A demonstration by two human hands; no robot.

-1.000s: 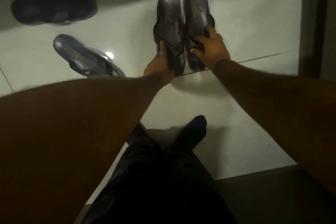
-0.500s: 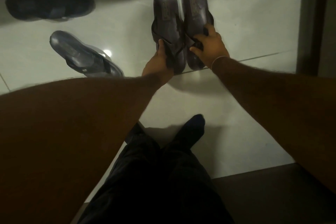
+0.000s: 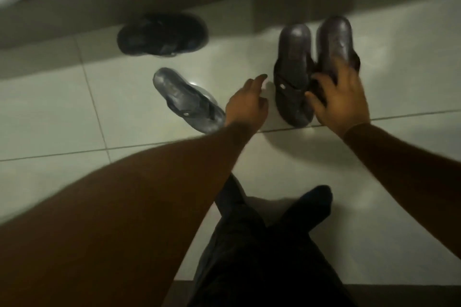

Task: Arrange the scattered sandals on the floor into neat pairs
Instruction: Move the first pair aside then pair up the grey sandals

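While right hand [image 3: 340, 97] touches paired sandals [image 3: 294, 67], no writing legible

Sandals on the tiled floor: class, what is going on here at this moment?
A person is sorting sandals into pairs. Two dark brown leather sandals lie side by side, and the right hand rests on the right one. The left hand is open, holding nothing, between that pair and a grey strapped sandal lying at an angle. A black sandal lies apart near the bed's base, so those two are not yet paired.
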